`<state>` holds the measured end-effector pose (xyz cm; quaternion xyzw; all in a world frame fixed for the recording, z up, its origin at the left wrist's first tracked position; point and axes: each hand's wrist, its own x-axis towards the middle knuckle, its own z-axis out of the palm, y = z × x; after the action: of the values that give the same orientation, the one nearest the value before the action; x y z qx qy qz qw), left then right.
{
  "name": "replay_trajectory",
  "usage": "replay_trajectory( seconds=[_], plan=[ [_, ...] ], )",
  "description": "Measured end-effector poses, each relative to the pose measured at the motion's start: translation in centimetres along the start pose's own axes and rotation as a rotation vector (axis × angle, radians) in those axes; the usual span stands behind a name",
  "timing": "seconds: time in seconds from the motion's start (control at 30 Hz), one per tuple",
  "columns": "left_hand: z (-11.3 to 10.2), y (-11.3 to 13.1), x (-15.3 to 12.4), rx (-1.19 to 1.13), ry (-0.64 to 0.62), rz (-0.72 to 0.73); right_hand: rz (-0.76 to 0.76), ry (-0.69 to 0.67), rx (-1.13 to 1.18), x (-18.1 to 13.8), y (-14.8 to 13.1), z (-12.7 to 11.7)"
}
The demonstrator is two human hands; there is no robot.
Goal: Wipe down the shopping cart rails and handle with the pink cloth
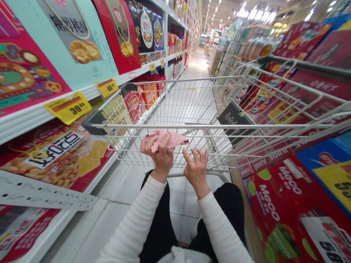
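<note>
Wire cart [233, 122] blocks fwd reach; way over its near top rail [175, 126] open. Gap btwn L hand [162, 157] & R hand [196, 166] narrow, pink cloth [170, 140] tip jutting in. Shelf [16, 126] walls off L side, Meco cartons [276, 197] the R; knees [230, 204] crowd below.

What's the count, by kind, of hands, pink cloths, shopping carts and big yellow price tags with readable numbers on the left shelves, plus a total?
Hands: 2, left hand and right hand
Pink cloth: 1
Shopping cart: 1
Readable yellow price tags, left: 2, the 39.80 tag and the 46 tag
Total: 6
</note>
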<state>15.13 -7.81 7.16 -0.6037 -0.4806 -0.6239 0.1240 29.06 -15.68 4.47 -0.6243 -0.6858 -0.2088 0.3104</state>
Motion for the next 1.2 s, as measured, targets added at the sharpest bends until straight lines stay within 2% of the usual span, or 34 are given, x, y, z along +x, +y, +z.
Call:
replay_trajectory(
  seconds=[0.1, 0.2, 0.3, 0.37, 0.5, 0.57, 0.7, 0.83, 0.93, 1.03, 1.1, 1.2],
  plan=[
    [0.4, -0.5, -0.4, -0.029, -0.008, 0.043, 0.033, 0.015, 0.027, -0.7, -0.5, 0.2],
    [0.3, -1.9, -2.8, 0.016, -0.053, 0.118, 0.055, 0.004, 0.061, -1.2, -0.8, 0.5],
    [-0.4, -2.5, -4.3, 0.052, -0.114, 0.125, 0.065, 0.002, 0.078, -1.4, -0.9, 0.6],
    [-0.8, -1.9, -3.6, 0.051, -0.098, 0.12, 0.075, 0.005, 0.085, -1.4, -1.0, 0.6],
    [-0.9, 0.8, -0.1, -0.008, 0.0, 0.085, 0.082, 0.024, 0.082, -1.5, -1.1, 0.6],
    [-0.8, 1.8, 0.9, -0.018, -0.002, 0.08, 0.073, 0.034, 0.078, -1.6, -1.1, 0.7],
    [-0.6, 1.8, -0.8, 0.067, -0.026, 0.135, 0.068, 0.027, 0.071, -1.7, -0.9, 0.9],
    [-1.4, 1.3, -2.7, 0.111, -0.069, 0.211, 0.081, 0.007, 0.056, -1.5, -0.8, 0.6],
    [-2.0, 2.4, -1.6, 0.097, -0.076, 0.146, 0.071, 0.013, 0.054, -1.3, -0.9, 0.5],
    [-1.8, 4.1, 0.5, -0.035, -0.062, 0.105, 0.077, 0.049, 0.072, -1.4, -0.9, 0.7],
    [-1.2, 4.7, 1.1, -0.074, -0.104, 0.141, 0.084, 0.069, 0.081, -1.6, -1.0, 0.9],
    [-0.4, 4.1, 0.0, 0.025, -0.149, 0.213, 0.078, 0.079, 0.088, -1.9, -0.9, 0.9]
  ],
)
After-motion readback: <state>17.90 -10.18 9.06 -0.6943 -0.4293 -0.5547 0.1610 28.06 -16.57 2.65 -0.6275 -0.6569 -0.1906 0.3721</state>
